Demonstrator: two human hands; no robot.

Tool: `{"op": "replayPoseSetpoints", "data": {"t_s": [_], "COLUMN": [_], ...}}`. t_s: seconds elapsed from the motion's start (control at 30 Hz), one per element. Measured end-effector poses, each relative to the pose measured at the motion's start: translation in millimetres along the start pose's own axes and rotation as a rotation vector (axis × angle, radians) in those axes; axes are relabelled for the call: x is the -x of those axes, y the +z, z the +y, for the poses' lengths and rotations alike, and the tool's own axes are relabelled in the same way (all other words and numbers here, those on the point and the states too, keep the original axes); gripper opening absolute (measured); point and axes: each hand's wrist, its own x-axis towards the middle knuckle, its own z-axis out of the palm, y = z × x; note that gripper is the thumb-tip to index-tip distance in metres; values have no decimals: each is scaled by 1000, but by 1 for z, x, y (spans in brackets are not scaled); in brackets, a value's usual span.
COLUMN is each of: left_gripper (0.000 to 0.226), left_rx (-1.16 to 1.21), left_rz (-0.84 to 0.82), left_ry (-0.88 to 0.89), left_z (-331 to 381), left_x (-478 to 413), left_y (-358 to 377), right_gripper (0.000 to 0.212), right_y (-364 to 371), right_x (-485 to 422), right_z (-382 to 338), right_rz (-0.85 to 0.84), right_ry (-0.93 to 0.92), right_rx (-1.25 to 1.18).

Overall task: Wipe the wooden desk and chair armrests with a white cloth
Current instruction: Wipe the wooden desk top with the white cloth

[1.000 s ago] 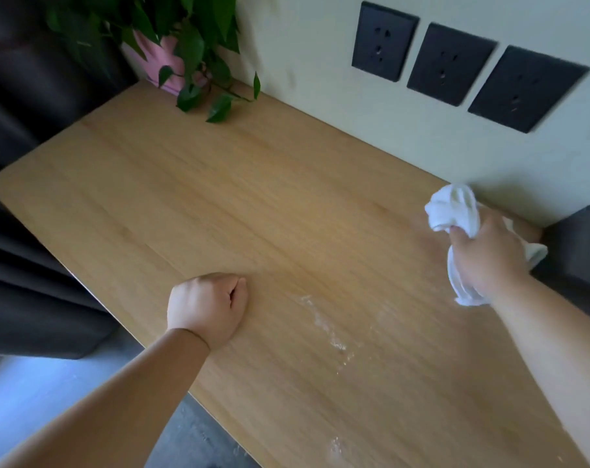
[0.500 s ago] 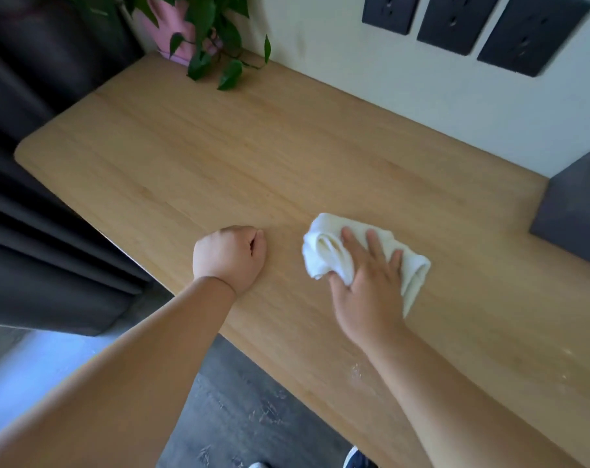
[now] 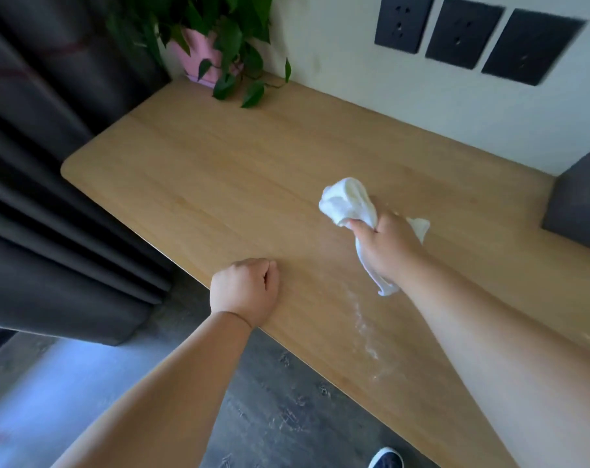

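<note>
Fingers (image 3: 363,228) of the right hand (image 3: 386,246) are curled tight around a bunched white cloth (image 3: 349,201), which bulges out beyond the knuckles and trails a loose end below the wrist. Cloth and hand sit on the wooden desk (image 3: 219,184), around the middle of the top and a little toward its right end, between the wall edge and the near edge. A faint whitish streak of dust (image 3: 364,327) lies on the wood just below the hanging end of the cloth, running toward the near edge.

At the near edge, well apart from the cloth, the left hand (image 3: 244,290) rests on the desk as a closed fist with nothing visible in it.

A leafy plant (image 3: 232,38) in a pink pot (image 3: 199,55) stands at the far left corner of the desk. A dark grey block (image 3: 581,201) sits at the right end against the wall. Three black wall sockets (image 3: 466,32) are set in the pale wall above the desk, and dark curtains (image 3: 43,163) hang beside its left end. Grey floor (image 3: 270,410) shows below the near edge.
</note>
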Motion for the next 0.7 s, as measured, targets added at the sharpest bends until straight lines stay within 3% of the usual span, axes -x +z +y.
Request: {"op": "replayPoseSetpoints", "data": {"t_s": [0.1, 0.17, 0.3, 0.5, 0.6, 0.7], "left_gripper": [42, 41, 39, 43, 43, 43], "left_rx": [9, 16, 48, 48, 65, 103], "left_rz": [53, 81, 91, 48, 15, -28], "left_ry": [57, 54, 24, 110, 232, 258], "left_z": [-7, -9, -9, 1, 19, 38], "left_x": [-1, -2, -1, 10, 27, 41], "left_y": [4, 6, 8, 5, 4, 3], "right_gripper": [50, 54, 58, 60, 59, 50], "right_y": [35, 48, 47, 19, -3, -36], "right_x": [-14, -9, 29, 120, 164, 199], "right_z": [7, 7, 12, 38, 58, 69], "right_rz": [-91, -138, -379, -457, -380, -264], "right_ry": [-204, -335, -318, -357, -289, 1], "right_rx": [276, 313, 247, 121, 64, -192]}}
